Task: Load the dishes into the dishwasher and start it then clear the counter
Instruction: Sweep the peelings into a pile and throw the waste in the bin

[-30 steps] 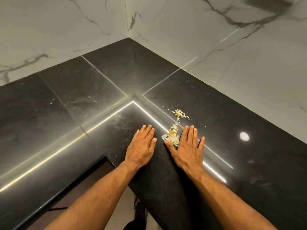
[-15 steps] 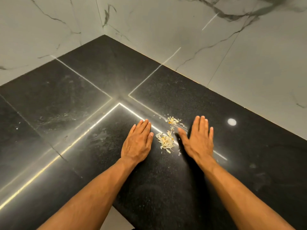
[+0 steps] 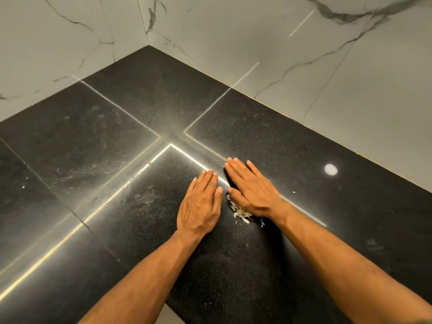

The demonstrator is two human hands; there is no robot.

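Note:
A small heap of pale food scraps (image 3: 239,212) lies on the black stone counter (image 3: 117,148). My right hand (image 3: 251,190) lies flat over most of the heap, fingers straight and angled to the left, with scraps showing under the heel of the palm. My left hand (image 3: 201,204) rests flat on the counter just left of the scraps, fingers straight, its fingertips close to the right hand's thumb. No dishes and no dishwasher are in view.
White marble-patterned walls (image 3: 280,54) meet at a corner behind the counter. A single white crumb (image 3: 294,192) lies right of my right hand. The counter's front edge (image 3: 173,307) runs under my left forearm, with floor below it.
My right hand has swept left over the scraps and now covers most of the heap. The scraps have shifted toward me. My left hand has stayed flat beside them.

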